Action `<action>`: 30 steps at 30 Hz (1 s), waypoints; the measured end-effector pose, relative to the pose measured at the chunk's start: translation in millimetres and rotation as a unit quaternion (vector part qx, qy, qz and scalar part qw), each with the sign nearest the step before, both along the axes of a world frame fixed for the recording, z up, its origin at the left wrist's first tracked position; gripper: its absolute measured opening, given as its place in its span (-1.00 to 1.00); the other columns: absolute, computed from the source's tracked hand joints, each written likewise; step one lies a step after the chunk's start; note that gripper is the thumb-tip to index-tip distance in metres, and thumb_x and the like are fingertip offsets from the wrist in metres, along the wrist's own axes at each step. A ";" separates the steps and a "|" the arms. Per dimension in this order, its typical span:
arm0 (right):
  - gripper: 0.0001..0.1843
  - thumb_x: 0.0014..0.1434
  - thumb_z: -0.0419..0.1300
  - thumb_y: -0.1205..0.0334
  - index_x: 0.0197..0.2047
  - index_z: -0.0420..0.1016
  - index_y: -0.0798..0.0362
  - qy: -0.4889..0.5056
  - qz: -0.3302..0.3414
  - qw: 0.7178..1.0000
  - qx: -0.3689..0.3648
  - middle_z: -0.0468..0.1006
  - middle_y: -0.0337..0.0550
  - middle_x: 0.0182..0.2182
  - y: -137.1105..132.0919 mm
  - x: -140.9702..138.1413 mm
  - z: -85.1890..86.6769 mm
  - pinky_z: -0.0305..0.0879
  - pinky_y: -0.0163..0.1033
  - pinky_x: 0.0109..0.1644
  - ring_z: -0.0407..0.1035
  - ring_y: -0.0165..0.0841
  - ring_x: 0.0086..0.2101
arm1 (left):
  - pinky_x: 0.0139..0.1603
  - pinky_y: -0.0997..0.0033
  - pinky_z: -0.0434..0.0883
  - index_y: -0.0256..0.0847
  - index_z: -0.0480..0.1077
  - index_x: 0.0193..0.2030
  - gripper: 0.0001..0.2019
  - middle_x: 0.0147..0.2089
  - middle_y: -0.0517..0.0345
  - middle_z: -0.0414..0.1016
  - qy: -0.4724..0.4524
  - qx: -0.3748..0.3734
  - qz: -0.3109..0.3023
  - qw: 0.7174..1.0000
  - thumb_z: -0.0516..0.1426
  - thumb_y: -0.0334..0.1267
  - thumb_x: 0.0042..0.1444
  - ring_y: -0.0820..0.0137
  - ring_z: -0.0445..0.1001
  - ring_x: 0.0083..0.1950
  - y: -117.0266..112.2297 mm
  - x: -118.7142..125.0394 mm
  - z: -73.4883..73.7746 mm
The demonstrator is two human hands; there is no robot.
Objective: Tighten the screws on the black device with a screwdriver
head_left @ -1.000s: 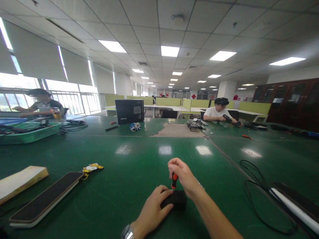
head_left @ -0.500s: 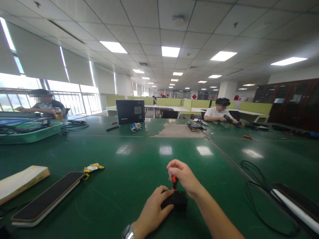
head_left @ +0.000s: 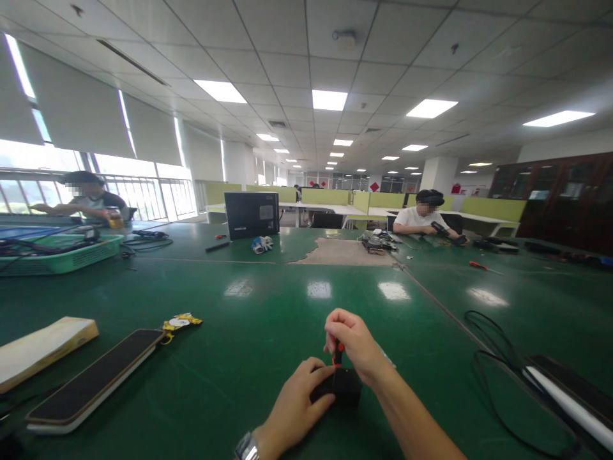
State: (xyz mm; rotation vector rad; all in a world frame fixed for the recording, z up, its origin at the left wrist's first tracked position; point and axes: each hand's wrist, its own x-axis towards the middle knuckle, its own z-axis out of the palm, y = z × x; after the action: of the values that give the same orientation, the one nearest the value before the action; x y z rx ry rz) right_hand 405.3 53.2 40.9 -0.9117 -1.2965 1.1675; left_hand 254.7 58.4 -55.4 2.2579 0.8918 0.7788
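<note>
My left hand point(head_left: 306, 393) is wrapped round the left end of a small black box-shaped part point(head_left: 347, 387) and holds it against the green tabletop. A screwdriver point(head_left: 338, 354) with a red and black handle stands upright over this part. From above, my right hand point(head_left: 352, 338) grips the handle, with the fingers closed round its top. The screwdriver's tip meets the top face of the black part close to my left fingertips. What lies under the tip is too small to make out.
To the left lie a phone point(head_left: 98, 377) with a yellow charm and a cream-coloured block point(head_left: 45, 351). A green basket point(head_left: 71, 257) of cables stands beyond them. Black cables point(head_left: 493, 383) lie at the right. A black computer case point(head_left: 251, 215) stands further back. Two persons sit across the table.
My right hand has turned slightly on the screwdriver handle, and the wrist has rotated a little. My left hand and the black part stay in place. The view has shifted slightly.
</note>
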 end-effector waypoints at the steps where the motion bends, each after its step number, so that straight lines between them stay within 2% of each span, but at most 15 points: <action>1: -0.84 0.00 0.17 0.16 -0.48 0.31 0.05 0.003 0.007 1.000 -0.001 0.34 -0.37 -0.70 -0.1 -0.5 -0.1 0.18 -0.31 -0.45 0.20 -0.48 -0.63 | 0.10 0.37 0.31 -0.01 0.39 0.10 -0.58 0.04 0.13 0.38 0.000 0.000 -0.001 1.000 0.19 -0.37 0.09 0.27 0.35 0.04 0.2 0.1 0.1; 4: -0.81 -0.06 0.25 0.17 -0.39 0.36 0.06 0.007 -0.037 0.999 0.013 0.39 -0.36 -0.60 1.4 -0.4 -1.5 0.14 -0.35 -0.47 0.25 -0.48 -0.58 | 0.08 0.37 0.32 -0.01 0.40 0.09 -0.60 0.02 0.13 0.38 0.002 -0.002 0.000 1.000 0.19 -0.36 0.09 0.27 0.36 0.03 0.3 0.5 1.0; 6: -0.78 -0.08 0.28 0.15 -0.38 0.36 0.06 0.015 -0.091 0.995 0.021 0.36 -0.38 -0.59 2.8 1.5 -2.4 0.10 -0.37 -0.49 0.22 -0.49 -0.58 | 0.08 0.37 0.32 -0.02 0.40 0.10 -0.60 0.02 0.12 0.39 0.003 -0.002 0.000 1.000 0.18 -0.36 0.09 0.27 0.36 0.02 0.1 0.5 1.4; 7: -0.78 -0.07 0.27 0.14 -0.40 0.35 0.05 0.019 -0.091 0.996 0.017 0.34 -0.39 -0.61 3.0 2.7 -2.6 0.10 -0.37 -0.50 0.21 -0.50 -0.60 | 0.09 0.36 0.32 -0.01 0.39 0.10 -0.59 0.02 0.12 0.39 0.003 -0.002 -0.001 1.000 0.18 -0.36 0.10 0.26 0.36 0.02 0.1 0.5 1.4; 10: -0.82 0.00 0.19 0.12 -0.42 0.34 0.05 0.024 0.019 0.999 -0.029 0.30 -0.41 -0.71 1.0 4.6 -1.8 0.13 -0.33 -0.50 0.18 -0.49 -0.66 | 0.11 0.34 0.31 -0.01 0.38 0.12 -0.58 0.05 0.12 0.38 -0.003 0.001 -0.001 1.000 0.18 -0.36 0.10 0.25 0.35 0.05 0.0 0.4 0.7; 12: -0.84 0.01 0.17 0.14 -0.41 0.35 0.06 0.018 0.058 0.997 -0.039 0.33 -0.39 -0.71 -1.2 3.3 -0.6 0.15 -0.32 -0.48 0.20 -0.48 -0.65 | 0.11 0.34 0.31 -0.01 0.40 0.09 -0.60 0.04 0.12 0.38 -0.004 0.003 -0.002 1.000 0.18 -0.35 0.10 0.25 0.35 0.05 0.1 0.3 0.1; 16: -0.79 -0.07 0.26 0.19 -0.33 0.40 0.06 0.023 -0.029 0.999 0.013 0.40 -0.35 -0.53 -0.9 -0.7 -0.3 0.17 -0.35 -0.41 0.25 -0.48 -0.53 | 0.09 0.37 0.32 0.00 0.40 0.08 -0.61 0.03 0.14 0.38 -0.001 -0.001 -0.001 1.000 0.19 -0.35 0.10 0.27 0.35 0.04 -0.1 0.1 0.3; 18: -0.79 -0.08 0.28 0.19 -0.35 0.40 0.06 0.023 -0.075 0.996 0.032 0.36 -0.38 -0.55 0.7 0.2 -1.4 0.14 -0.36 -0.45 0.21 -0.50 -0.55 | 0.09 0.36 0.32 0.00 0.39 0.10 -0.60 0.03 0.14 0.38 0.001 -0.002 -0.002 1.000 0.18 -0.35 0.10 0.27 0.36 0.03 -0.3 -0.1 0.6; 19: -0.81 -0.07 0.27 0.19 -0.37 0.39 0.06 0.018 -0.071 0.997 0.031 0.34 -0.39 -0.59 1.1 1.4 -1.8 0.13 -0.35 -0.46 0.19 -0.50 -0.57 | 0.09 0.36 0.32 0.00 0.39 0.11 -0.60 0.03 0.13 0.38 0.002 -0.002 -0.003 1.000 0.18 -0.35 0.11 0.26 0.36 0.03 -0.3 -0.2 0.6; 22: -0.84 0.01 0.19 0.15 -0.43 0.37 0.06 0.006 0.030 1.000 -0.001 0.33 -0.39 -0.72 0.1 3.7 -1.8 0.18 -0.30 -0.45 0.18 -0.49 -0.66 | 0.11 0.34 0.32 -0.01 0.39 0.11 -0.60 0.04 0.12 0.38 0.002 0.004 0.001 1.000 0.18 -0.34 0.11 0.25 0.35 0.05 0.1 -0.4 -0.2; 23: -0.83 0.03 0.17 0.14 -0.45 0.37 0.06 0.002 0.045 0.999 -0.003 0.34 -0.38 -0.73 -0.6 3.4 -1.5 0.20 -0.29 -0.44 0.19 -0.48 -0.66 | 0.11 0.34 0.32 -0.01 0.39 0.10 -0.60 0.05 0.12 0.38 0.002 0.005 0.003 1.000 0.18 -0.34 0.11 0.25 0.35 0.05 0.2 -0.4 -0.6; 24: -0.83 0.04 0.17 0.13 -0.46 0.37 0.06 0.000 0.036 0.999 0.005 0.36 -0.36 -0.71 -1.1 2.4 -1.3 0.21 -0.29 -0.43 0.21 -0.47 -0.65 | 0.11 0.34 0.32 -0.01 0.40 0.10 -0.61 0.04 0.12 0.38 0.002 0.006 0.003 1.000 0.19 -0.34 0.11 0.25 0.35 0.05 0.3 -0.4 -0.9; 27: -0.83 -0.01 0.25 0.16 -0.41 0.40 0.05 0.000 -0.064 0.996 0.066 0.40 -0.33 -0.57 0.4 -1.8 -2.2 0.19 -0.33 -0.43 0.26 -0.46 -0.54 | 0.08 0.36 0.33 -0.01 0.40 0.08 -0.62 0.03 0.12 0.38 0.003 0.001 0.002 1.000 0.18 -0.35 0.11 0.27 0.36 0.02 -0.3 -0.2 -0.3; 30: -0.83 0.01 0.26 0.15 -0.38 0.40 0.05 -0.001 -0.126 0.987 0.096 0.35 -0.35 -0.55 4.6 -1.8 -5.5 0.17 -0.36 -0.45 0.23 -0.48 -0.53 | 0.08 0.38 0.33 -0.01 0.39 0.09 -0.61 0.01 0.13 0.39 0.005 -0.002 0.001 1.000 0.18 -0.36 0.11 0.28 0.37 0.01 -1.7 0.1 2.5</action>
State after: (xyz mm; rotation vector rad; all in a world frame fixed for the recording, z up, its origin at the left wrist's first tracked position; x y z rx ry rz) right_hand 403.5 57.8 35.4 -0.9035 -1.2320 0.8309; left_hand 254.8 56.7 -53.0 2.2598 0.8999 0.7677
